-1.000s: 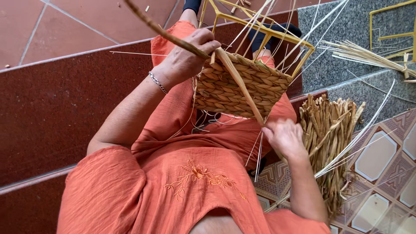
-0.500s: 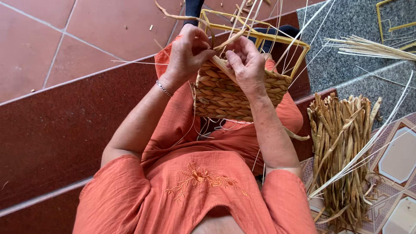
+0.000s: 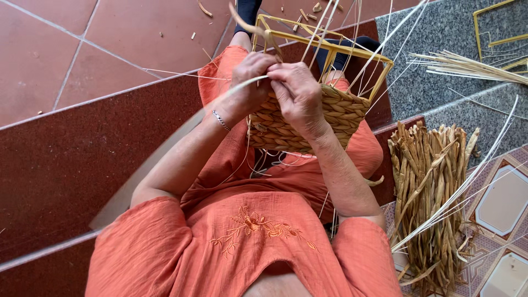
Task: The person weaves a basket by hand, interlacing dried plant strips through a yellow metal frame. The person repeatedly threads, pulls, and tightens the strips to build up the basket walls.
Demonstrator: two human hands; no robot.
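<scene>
A half-woven straw basket [image 3: 338, 118] on a yellow wire frame [image 3: 330, 47] rests on my lap, over orange clothing. Both hands work at its near rim. My left hand [image 3: 247, 82], with a thin bracelet at the wrist, grips a flat tan straw strand [image 3: 250, 25] that curls up above the frame. My right hand [image 3: 297, 93] presses against the left one, its fingers closed around the same strand at the woven edge. Thin pale fibres [image 3: 352, 33] rise from the frame.
A thick bundle of dried straw [image 3: 432, 187] lies to my right on patterned tiles. More pale reeds [image 3: 467, 66] and another yellow wire frame [image 3: 495, 27] sit on the grey stone at the upper right. Red tiled steps with scraps are on the left.
A second ago my right hand was low beside the straw bundle; it rose to the basket rim and joined the left. Both hands have since drawn closer together on the strand.
</scene>
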